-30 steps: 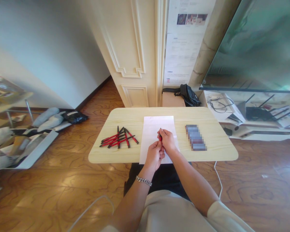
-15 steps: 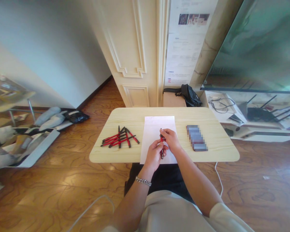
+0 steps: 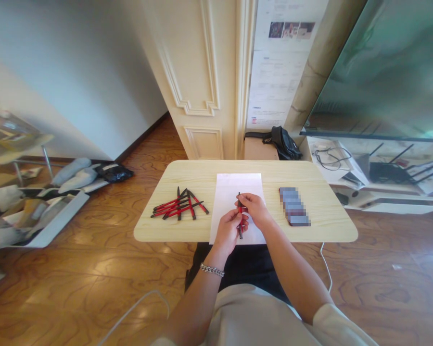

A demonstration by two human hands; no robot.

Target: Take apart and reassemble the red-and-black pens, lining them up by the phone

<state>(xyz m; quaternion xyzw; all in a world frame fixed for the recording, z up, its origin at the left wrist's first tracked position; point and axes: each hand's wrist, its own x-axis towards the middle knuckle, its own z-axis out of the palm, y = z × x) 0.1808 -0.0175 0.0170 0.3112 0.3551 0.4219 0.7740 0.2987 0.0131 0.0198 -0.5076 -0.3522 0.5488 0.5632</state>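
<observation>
Pale counter [image 3: 324,192]; red-black pen [image 3: 240,210] gripped by fingers [image 3: 247,197] of left hand [image 3: 228,228] and right hand [image 3: 254,207] above white paper [image 3: 225,192]; similar pens [image 3: 182,210] heaped at left.

Home, seemingly living room: wood-grain floor [image 3: 104,278] below fingers [image 3: 246,199], cream moulded panelling [image 3: 189,53] beyond them, large screen [image 3: 389,77] farther right, router [image 3: 389,172] on low white cabinet [image 3: 400,206] under it, open filled box [image 3: 65,220] far left.
</observation>
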